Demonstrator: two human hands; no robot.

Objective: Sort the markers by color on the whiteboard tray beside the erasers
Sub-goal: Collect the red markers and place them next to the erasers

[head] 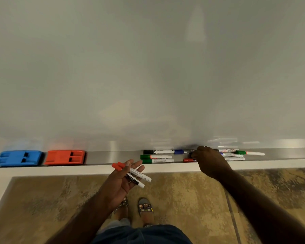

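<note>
My left hand (119, 182) is palm up below the tray and holds two red-capped markers (130, 174) across its fingers. My right hand (209, 161) reaches into the metal tray (113, 156), its fingers closed around a red marker (187, 160) lying near the tray's front edge. Left of that hand lie a black-capped marker (158, 151), a blue-capped marker (180, 151) and two green markers (156, 159). To its right sits a pile of several markers (236, 154), one with a green cap. A blue eraser (18, 158) and a red eraser (65, 157) rest at the tray's left.
The whiteboard (148, 67) fills the view above the tray. A white ledge (60, 170) runs under the tray. Below it are patterned carpet and my sandalled feet (145, 207).
</note>
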